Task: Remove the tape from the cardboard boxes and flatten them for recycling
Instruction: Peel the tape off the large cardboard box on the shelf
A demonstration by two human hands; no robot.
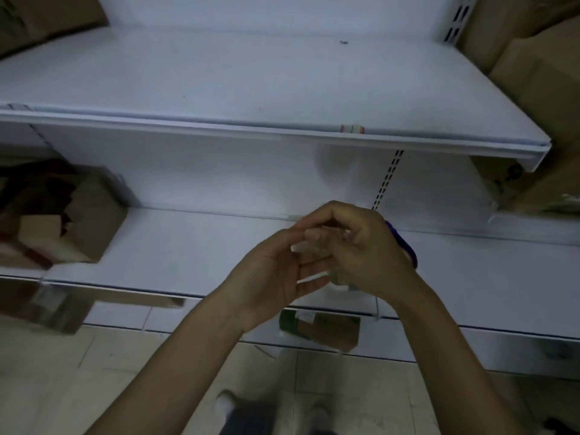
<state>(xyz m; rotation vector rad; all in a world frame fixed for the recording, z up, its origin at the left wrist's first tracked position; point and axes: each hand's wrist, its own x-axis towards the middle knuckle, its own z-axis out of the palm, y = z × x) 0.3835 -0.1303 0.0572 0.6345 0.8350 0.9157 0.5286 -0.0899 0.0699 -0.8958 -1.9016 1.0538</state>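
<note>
Both my hands meet in front of the lower white shelf point(175, 246). My right hand point(361, 246) is curled round a wad of clear tape point(317, 243) and also holds a purple-handled tool point(405, 243) that sticks out behind it. My left hand point(276, 274) lies palm up with straight fingers that touch the tape. An open cardboard box point(81, 221) stands on the lower shelf at the left. More brown boxes point(539, 73) are stacked at the right, and one box point(47, 14) sits at the top left.
The upper white shelf point(251, 89) juts out above my hands. A flat piece of cardboard point(323, 331) lies below the lower shelf's front edge. Another box point(47, 309) sits low at the left. Pale floor tiles and my feet show at the bottom.
</note>
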